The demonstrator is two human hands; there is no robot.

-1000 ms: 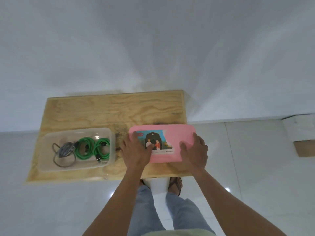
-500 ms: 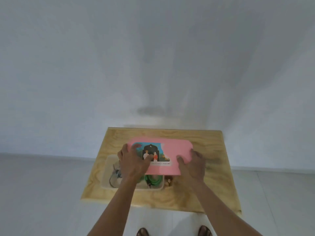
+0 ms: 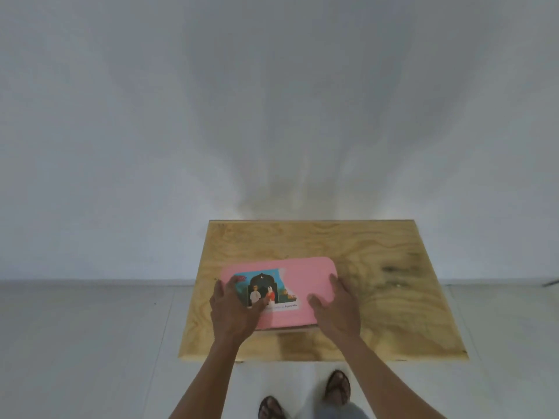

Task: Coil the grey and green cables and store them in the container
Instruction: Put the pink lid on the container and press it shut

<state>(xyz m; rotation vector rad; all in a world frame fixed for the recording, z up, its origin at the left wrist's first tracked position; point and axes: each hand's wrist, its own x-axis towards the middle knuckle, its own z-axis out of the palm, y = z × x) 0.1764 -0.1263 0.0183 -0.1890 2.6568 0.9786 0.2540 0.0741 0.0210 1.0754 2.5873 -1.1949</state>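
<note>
Head view: plywood table [image 3: 378,246] fills the lower middle, with the pink lid [image 3: 305,279] lying flat towards its 9 o'clock side, covering the container and both cables, none of which shows. Left hand [image 3: 233,309] grips the lid's 8 o'clock corner, fingers curled over the edge; right hand [image 3: 337,306] presses at 4 o'clock, fingers spread fairly flat. Uneven pressure could leave one corner unlatched, or trap a cable loop beneath the rim.
</note>
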